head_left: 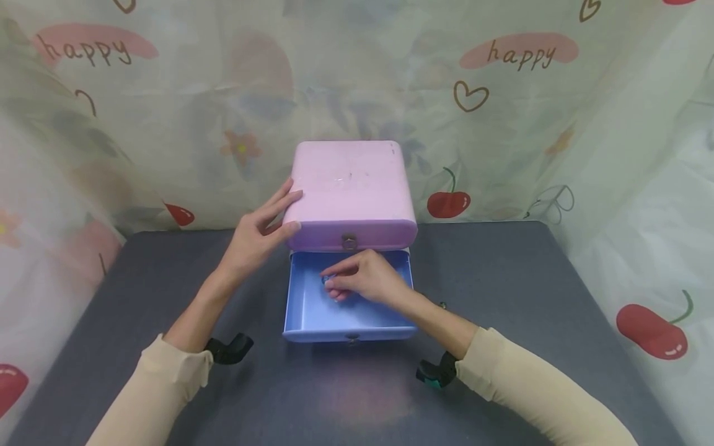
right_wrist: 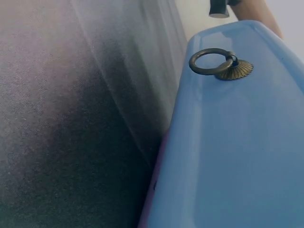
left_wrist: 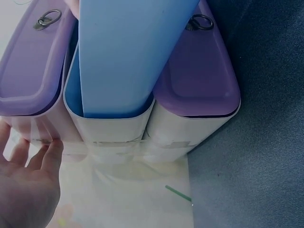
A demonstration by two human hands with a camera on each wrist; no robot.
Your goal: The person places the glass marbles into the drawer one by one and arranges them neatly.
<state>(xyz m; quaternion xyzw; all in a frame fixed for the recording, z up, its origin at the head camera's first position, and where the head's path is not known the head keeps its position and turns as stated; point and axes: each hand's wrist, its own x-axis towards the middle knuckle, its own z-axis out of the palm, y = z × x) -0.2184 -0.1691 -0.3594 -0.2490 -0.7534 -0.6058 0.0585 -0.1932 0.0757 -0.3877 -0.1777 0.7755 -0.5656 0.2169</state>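
Pink rounded plastic drawer cabinet (head_left: 351,189) sits mid-bench on the dark grey bench (head_left: 502,297), against the far curtain. Its light blue plastic drawer (head_left: 312,310) is pulled out toward the near side, with a brass ring pull (right_wrist: 219,64) on its front face.

Left hand (head_left: 259,232) rests on the cabinet's left near corner, fingers straight along the top edge, thumb on the front; open, not curled round anything. In the left wrist view the fingertips (left_wrist: 50,147) touch the cabinet's pale side wall.

Right hand (head_left: 365,275) is inside the open drawer, fingers curled down and pinching a small blue object (head_left: 325,280) at the drawer floor, left of centre. Object mostly hidden by the fingers; can't tell what it is.

Purple drawer front with ring pull (head_left: 349,240) sits shut just above the open drawer.

Sheer cherry-and-"happy" print curtain (head_left: 530,124) behind and at both sides.
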